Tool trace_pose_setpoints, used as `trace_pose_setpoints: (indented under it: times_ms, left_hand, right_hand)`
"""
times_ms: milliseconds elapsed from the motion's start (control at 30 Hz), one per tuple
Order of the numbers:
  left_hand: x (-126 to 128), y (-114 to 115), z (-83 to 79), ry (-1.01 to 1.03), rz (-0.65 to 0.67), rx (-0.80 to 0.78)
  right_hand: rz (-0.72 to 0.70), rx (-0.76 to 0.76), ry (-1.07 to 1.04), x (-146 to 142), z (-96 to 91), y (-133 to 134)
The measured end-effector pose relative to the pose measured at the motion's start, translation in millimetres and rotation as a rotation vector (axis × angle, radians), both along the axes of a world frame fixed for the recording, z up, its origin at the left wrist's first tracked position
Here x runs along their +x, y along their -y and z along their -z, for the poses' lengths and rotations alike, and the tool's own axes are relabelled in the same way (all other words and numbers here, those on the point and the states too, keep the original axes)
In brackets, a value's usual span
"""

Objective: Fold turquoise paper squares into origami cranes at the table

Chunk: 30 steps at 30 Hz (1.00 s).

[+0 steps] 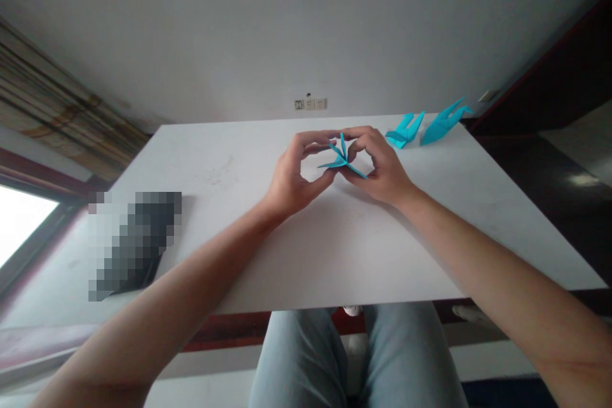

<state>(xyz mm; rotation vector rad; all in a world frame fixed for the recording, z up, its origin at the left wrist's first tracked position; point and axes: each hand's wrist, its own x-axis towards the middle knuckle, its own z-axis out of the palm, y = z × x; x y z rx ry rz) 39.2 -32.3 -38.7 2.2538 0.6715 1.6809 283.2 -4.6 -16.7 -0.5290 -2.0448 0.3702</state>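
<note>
Between my two hands is a folded piece of blue origami paper (342, 160), with several thin points fanning out from its middle. My left hand (297, 169) pinches it from the left, its thumb at the lower edge and fingers reaching over behind. From the other side, my right hand (377, 162) grips it with curled fingers and thumb. The paper is held just above the white table; parts of the fingertips are hidden behind it. Beyond my right hand stand two folded blue paper cranes, one nearer (404, 132) and one farther right (444, 123).
A dark, pixelated object (143, 242) lies at the left of the white table (306, 261). Behind the table is a grey wall with sockets (310, 104). A curtain (57, 108) hangs at the left. My legs (306, 357) are under the front edge.
</note>
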Motion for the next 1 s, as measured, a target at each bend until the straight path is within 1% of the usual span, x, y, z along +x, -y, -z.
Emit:
trace_pose_setpoints:
  times_ms: [133,200,267,333,500,600,667,767,900,1000]
  left_hand:
    - [-2,1,-7.1,-0.039,-0.112,0.067]
    - [-1,1,-9.9,-0.066,-0.126,0.092]
    - [0,1,-11.5,-0.062,-0.107,0.091]
    - [1,1,-10.9,-0.004,-0.083,0.034]
    - [2,-3,0.0,0.162,-0.019,-0.233]
    - [2,-9,8.3,0.186,0.008,-0.277]
    - [2,-11,11.2,0.164,-0.024,-0.271]
    - [0,-10,10.0,0.097,-0.086,-0.26]
    - [-9,-7,4.5,0.001,-0.108,-0.223]
    - [-15,-8,6.5,-0.05,-0.11,-0.191]
  right_hand:
    - [0.023,0.009,0.015,2,0.5,-2]
    - [0.053,-0.001,-0.015,2,2.4,-4]
    - [0.075,-0.027,-0.044,0,3.9,-4]
    - [0.089,-0.073,-0.082,-3,4.2,-2]
    - [0.101,-0.21,-0.18,-9,-0.8,5]
    - [0.038,-0.243,-0.151,-10,-4.4,6]
    - [0.0,-0.248,-0.131,-10,-5.5,5]
    - [-0.023,-0.265,-0.117,-8,-6.0,5]
    - [0.0,-0.346,-0.111,-6,-7.7,7]
    - [0.028,-0.417,-0.122,-3,-7.5,4]
